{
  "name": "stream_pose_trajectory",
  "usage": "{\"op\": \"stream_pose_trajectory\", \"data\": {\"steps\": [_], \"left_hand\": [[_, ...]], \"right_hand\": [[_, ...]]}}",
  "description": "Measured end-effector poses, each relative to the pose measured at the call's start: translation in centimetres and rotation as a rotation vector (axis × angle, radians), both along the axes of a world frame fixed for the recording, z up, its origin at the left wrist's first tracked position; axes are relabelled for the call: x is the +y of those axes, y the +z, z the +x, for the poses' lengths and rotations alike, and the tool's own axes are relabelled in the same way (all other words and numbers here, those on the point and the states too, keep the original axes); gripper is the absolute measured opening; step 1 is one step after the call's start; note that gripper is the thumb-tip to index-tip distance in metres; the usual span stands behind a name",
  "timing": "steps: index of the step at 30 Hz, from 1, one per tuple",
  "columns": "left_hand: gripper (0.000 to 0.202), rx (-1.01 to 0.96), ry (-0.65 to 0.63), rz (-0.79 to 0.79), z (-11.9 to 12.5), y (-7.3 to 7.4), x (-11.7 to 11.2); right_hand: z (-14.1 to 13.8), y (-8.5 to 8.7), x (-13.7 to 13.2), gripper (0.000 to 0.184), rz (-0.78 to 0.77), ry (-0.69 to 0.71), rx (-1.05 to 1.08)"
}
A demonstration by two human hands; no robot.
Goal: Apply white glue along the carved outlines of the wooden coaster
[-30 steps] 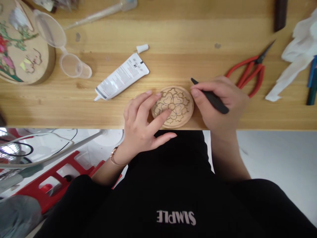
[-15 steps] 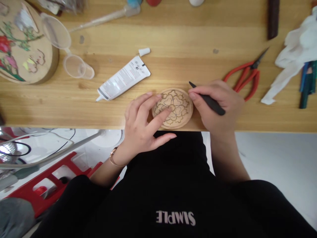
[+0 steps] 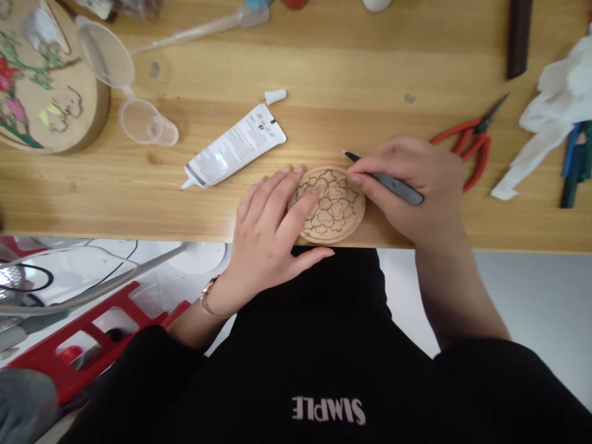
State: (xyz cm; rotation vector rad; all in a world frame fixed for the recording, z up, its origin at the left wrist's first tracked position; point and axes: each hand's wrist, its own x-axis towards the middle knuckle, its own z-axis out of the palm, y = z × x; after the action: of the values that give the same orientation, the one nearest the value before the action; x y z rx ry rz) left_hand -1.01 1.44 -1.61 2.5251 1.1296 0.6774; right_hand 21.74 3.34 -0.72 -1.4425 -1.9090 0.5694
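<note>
A round wooden disc [image 3: 349,217] with a raised wire flower pattern lies at the table's front edge. My left hand [image 3: 268,231] rests on its left side with fingers stretched out, the index fingertip on the petals left of the flower's centre. Dark pointed tweezers [image 3: 398,187] are held in my right hand [image 3: 420,185], between thumb and fingers. Their tip points left, just beyond the disc's far rim. A white glue tube [image 3: 238,147] lies left of the disc, nozzle toward the left, with its white cap [image 3: 276,96] off beside it.
Red-handled pliers [image 3: 472,145] lie right of my right hand, near crumpled white tissue [image 3: 546,117] and several pencils [image 3: 573,163]. To the left are a lidded plastic cup [image 3: 145,126], a dropper [image 3: 198,34] and a larger decorated round board [image 3: 87,123].
The tweezers have moved left along the disc's far rim, and my right wrist has turned. My left index finger has drawn back from the flower's centre. The view has shifted slightly.
</note>
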Motion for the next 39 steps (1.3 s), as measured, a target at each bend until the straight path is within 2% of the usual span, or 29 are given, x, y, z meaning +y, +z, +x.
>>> {"op": "stream_pose_trajectory", "data": {"steps": [10,23,32,39], "left_hand": [[0.069,0.010,-0.112,-0.025,-0.4,0.0,1.6],[0.068,-0.001,-0.090,-0.044,-0.4,-0.4,1.3],[0.062,0.011,-0.096,0.023,-0.4,-0.4,1.3],[0.059,0.037,-0.080,0.010,-0.3,-0.3,1.3]], "right_hand": [[0.0,0.0,0.3,0.007,-0.011,0.012,0.027],[0.0,0.2,0.4,0.010,-0.001,0.034,-0.083],[0.0,0.8,0.9,0.012,0.041,0.107,-0.164],[0.2,0.8,1.3,0.016,0.065,0.158,-0.226]]}}
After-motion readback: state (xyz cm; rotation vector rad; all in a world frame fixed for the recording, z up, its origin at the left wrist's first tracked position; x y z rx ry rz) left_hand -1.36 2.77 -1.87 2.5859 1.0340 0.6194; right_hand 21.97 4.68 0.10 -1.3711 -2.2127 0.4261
